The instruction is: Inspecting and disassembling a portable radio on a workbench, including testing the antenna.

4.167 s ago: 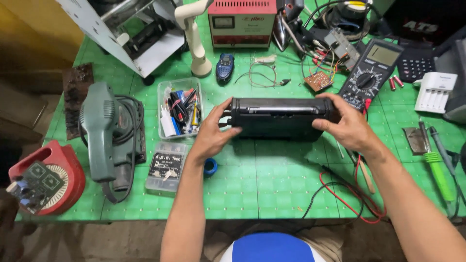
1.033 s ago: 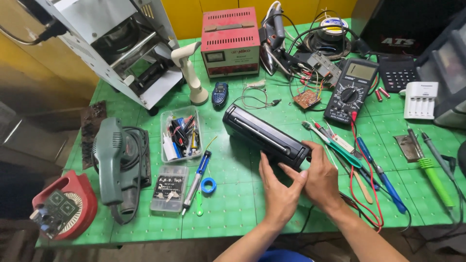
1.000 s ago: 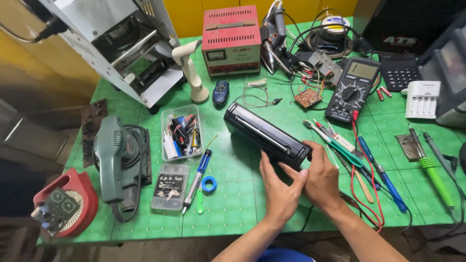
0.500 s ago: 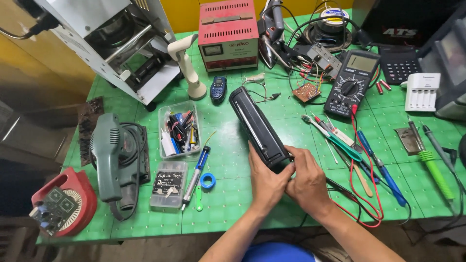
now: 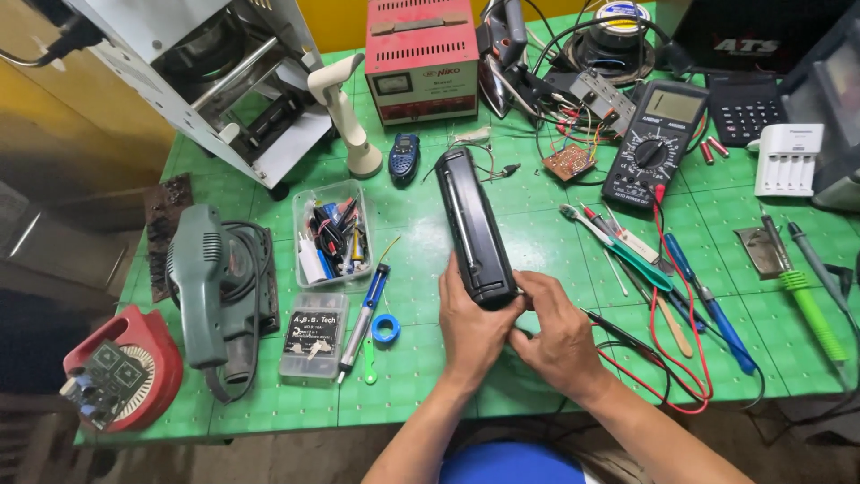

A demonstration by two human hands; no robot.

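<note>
A long black car stereo unit (image 5: pixel 470 224) lies on the green cutting mat (image 5: pixel 528 224), its length running away from me. My left hand (image 5: pixel 466 327) grips its near end from the left. Close beside it, my right hand (image 5: pixel 557 336) wraps the same end from the right, fingers on the corner. Thin black and red wires (image 5: pixel 645 354) trail from under my right hand toward the right.
A digital multimeter (image 5: pixel 652 143) with red leads sits at back right, screwdrivers and tweezers (image 5: pixel 663 269) to its front. A clear parts box (image 5: pixel 327 235), small case (image 5: pixel 313 336), green sander (image 5: pixel 208 287) and red power unit (image 5: pixel 421 58) stand left and behind.
The stereo unit has been turned from lying crosswise to lengthwise, pointing away from me. Both hands shifted from its two ends to its near end.
</note>
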